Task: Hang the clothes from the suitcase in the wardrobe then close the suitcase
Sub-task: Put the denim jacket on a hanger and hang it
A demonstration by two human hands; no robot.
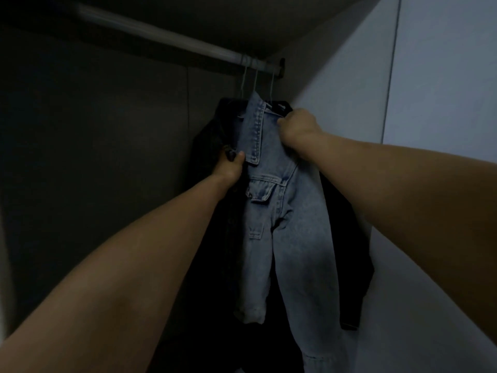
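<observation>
Now we pinch the denim jacket, hung from the rail, left hand at the collar, right hand clenched on its shoulder; soft, weighty cloth, best gripped there.

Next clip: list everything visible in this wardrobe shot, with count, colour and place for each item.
denim jacket: one, light blue, hanging from the rail, centre of frame
dark garments: at least two, black, hanging either side of the denim jacket
hanger hooks: three, pale wire, over the rail's right end
rail: one, whitish, across the top of the wardrobe
wardrobe side panel: one, pale grey, right
left hand: one, grips the jacket's front edge below the collar
right hand: one, grips the jacket near the collar and shoulder
</observation>
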